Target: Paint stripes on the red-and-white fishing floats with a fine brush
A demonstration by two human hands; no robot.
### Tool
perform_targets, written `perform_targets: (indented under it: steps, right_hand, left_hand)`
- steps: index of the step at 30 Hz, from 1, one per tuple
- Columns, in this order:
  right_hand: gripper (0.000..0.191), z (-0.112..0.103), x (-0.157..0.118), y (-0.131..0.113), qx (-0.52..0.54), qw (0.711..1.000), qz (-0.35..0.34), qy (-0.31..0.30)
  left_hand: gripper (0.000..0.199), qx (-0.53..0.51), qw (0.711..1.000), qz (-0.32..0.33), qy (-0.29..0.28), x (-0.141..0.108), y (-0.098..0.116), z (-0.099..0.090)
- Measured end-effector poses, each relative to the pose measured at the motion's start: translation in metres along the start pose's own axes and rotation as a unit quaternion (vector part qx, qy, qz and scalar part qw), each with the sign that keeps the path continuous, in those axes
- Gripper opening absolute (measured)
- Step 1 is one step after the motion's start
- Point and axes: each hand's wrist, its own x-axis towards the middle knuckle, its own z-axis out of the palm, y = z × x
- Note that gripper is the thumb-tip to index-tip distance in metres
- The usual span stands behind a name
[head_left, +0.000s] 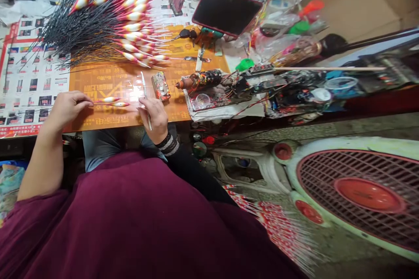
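Orange printed board [98,83] tops the surface, and we're looking down on one busy corner! To the left lies a printed flyer sheet [32,74], and across the far end of the board spreads a big fanned bundle of red-and-white fishing floats [108,17], long black stems gathered on the left, pale tips pointing right. Over to the right we've got a black tablet [227,11] with a red edge, then a paint-spattered rotary tool [199,80] resting on a cloth beside a tangle of wires [248,89]. Now to the hands! The left hand [65,111] sits at the near edge of the board, fingers closed in a narrow pinch on the thin end of a pair of floats [113,102], which lie level and point toward the right hand [153,115]. That right hand curls tight around a slim pale tool [145,100], its tip sticking out past the fingers, with a small painted tin [161,86] just beside it. We spot a striped cuff [167,146] at the right wrist and a maroon top [114,218] filling the foreground. Down on the floor sits a red-grilled fan [353,192], with what look like more red-and-white floats [271,226] beside it.
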Motion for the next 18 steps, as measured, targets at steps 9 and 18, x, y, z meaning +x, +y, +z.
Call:
perform_targets:
  steps: [9, 18]
  right_hand:
    - [0.023, -0.002, -0.007, 0.001, -0.021, 1.0, 0.002, -0.013]
    - [0.019, -0.004, -0.007, -0.003, 0.009, 1.0, -0.014, 0.022]
  left_hand:
    - [0.028, -0.031, 0.999, 0.023, -0.007, -0.001, -0.003, 0.005]
    - [0.035, 0.038, 0.992, 0.051, 0.105, 0.007, -0.011, 0.012]
